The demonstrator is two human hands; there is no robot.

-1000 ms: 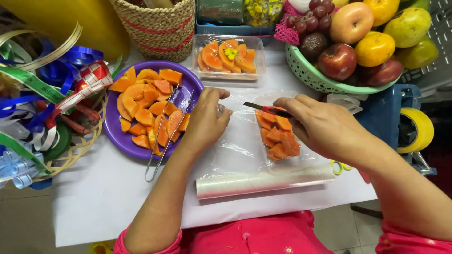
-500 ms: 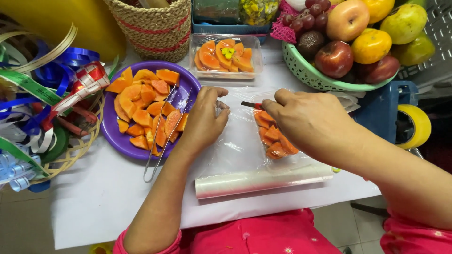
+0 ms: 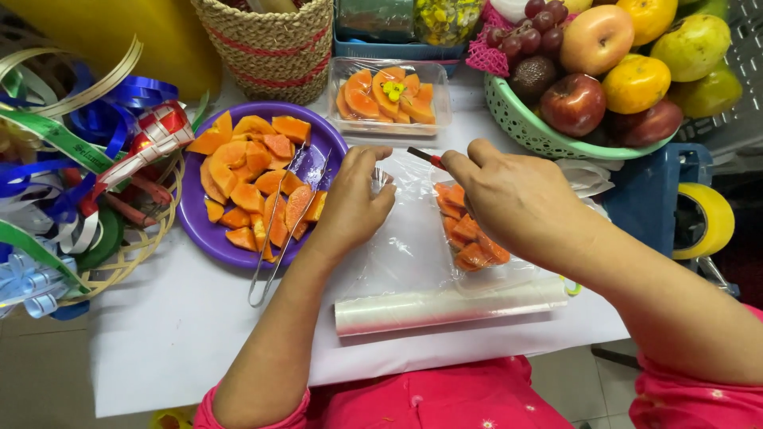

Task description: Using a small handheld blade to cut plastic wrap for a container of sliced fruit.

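While both hands work over a sheet of clear film on the white table point(image 3: 159, 342), the scene sorts out like this:

Left hand: the left hand point(image 3: 354, 208) rests on the left part of the clear film point(image 3: 405, 254), fingers curled narrow and pinching a bit of it near the far edge.
Right hand: the right hand point(image 3: 509, 199) hovers over the tray, thumb and forefinger pinched tight on a thin red-handled tool point(image 3: 425, 156) that points to the far left.
Tray under film: a clear tray of orange fruit pieces point(image 3: 469, 238) sits under the right hand, right of the left hand, covered by the film; much of it is hidden by the hand.
Film roll: the roll of film point(image 3: 445, 306) lies across the near side of the table, just near of the tray.
Purple plate: a purple plate point(image 3: 199, 230) of cut orange fruit stands left of the left hand, with metal tongs point(image 3: 278, 230) lying across it, handles toward the near edge.
Second tray: another clear tray of fruit slices point(image 3: 389, 97) sits at the far side, between plate and fruit basket.
Fruit basket: a green basket point(image 3: 532, 131) of apples, oranges, pears and grapes stands far right.
Woven basket: a wicker basket point(image 3: 270, 44) stands at the far middle.
Ribbons: coloured ribbons point(image 3: 71, 175) pile up at the left.
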